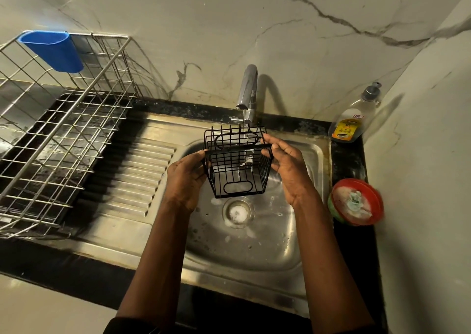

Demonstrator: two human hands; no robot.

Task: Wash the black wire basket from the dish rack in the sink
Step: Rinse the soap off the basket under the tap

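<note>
Now holding basket (pixel 237 166) tilted over sink (pixel 257 254), under tap (pixel 247 89), catching the stream through its wires. Gripping its left wall with left hand (pixel 186 178), fingers curled round the wires, thumb on rim. Clamping right rim with right hand (pixel 289 166), fingers close together. Seeing foam round drain (pixel 238 213), pale paste in red tub (pixel 356 202) on counter. Noting blue cup (pixel 54 50) hanging on rack (pixel 63 129), contents hidden.

Home kitchen; steel sink (pixel 309 155); tap (pixel 247 91); dish rack (pixel 63 119); soap bottle (pixel 354 115).
</note>
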